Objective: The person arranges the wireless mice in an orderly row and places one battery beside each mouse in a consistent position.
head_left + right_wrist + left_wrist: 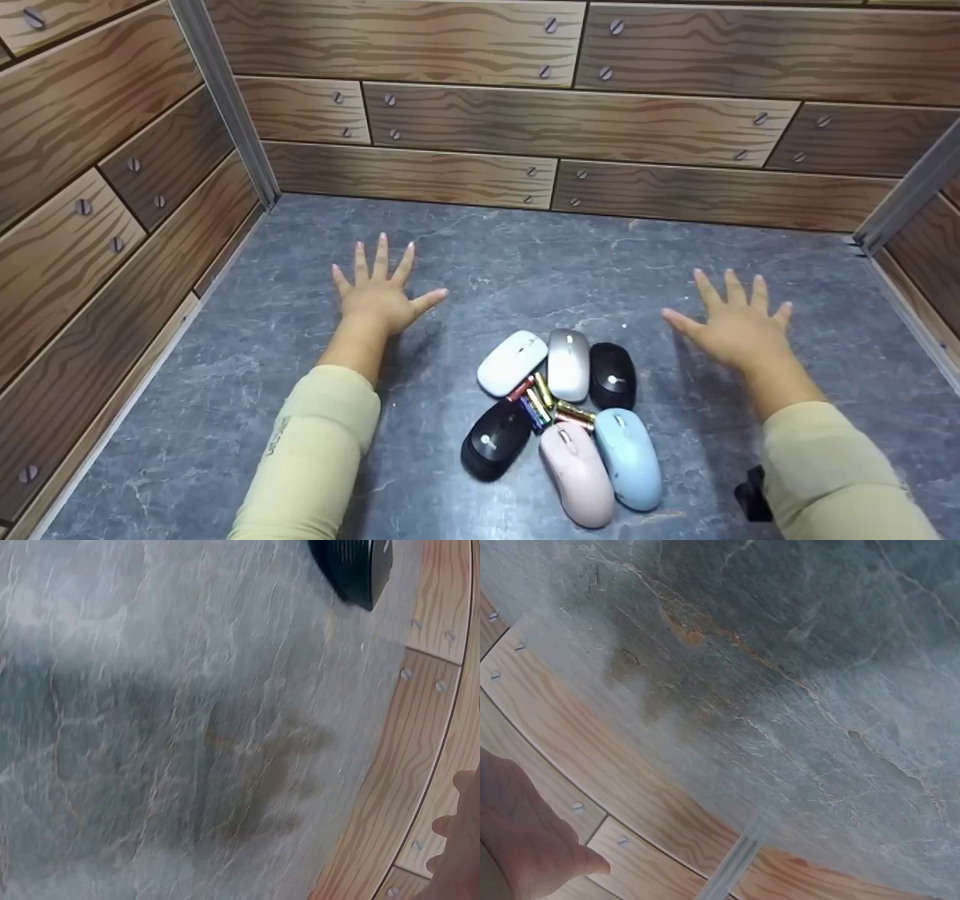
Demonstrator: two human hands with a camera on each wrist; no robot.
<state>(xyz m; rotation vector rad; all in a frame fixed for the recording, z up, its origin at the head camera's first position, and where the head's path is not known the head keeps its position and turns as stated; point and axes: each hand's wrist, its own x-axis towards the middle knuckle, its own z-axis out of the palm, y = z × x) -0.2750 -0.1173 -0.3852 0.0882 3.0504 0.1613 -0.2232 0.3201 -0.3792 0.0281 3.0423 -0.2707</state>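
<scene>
While six computer mice (568,409) cluster around batteries (544,405), left hand (379,296) and right hand (735,326) hover spread wide, empty, above the surface (525,262).

I hold my left hand (379,298) and my right hand (735,324) out flat, fingers spread wide, palms down, either side of the cluster of computer mice (562,420), gripping nothing.

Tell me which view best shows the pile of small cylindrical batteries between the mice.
Head view: the small cylindrical batteries lie in full sight among six computer mice on the grey stone-look tabletop. Both wrist views show none of them, mostly tabletop.
</scene>
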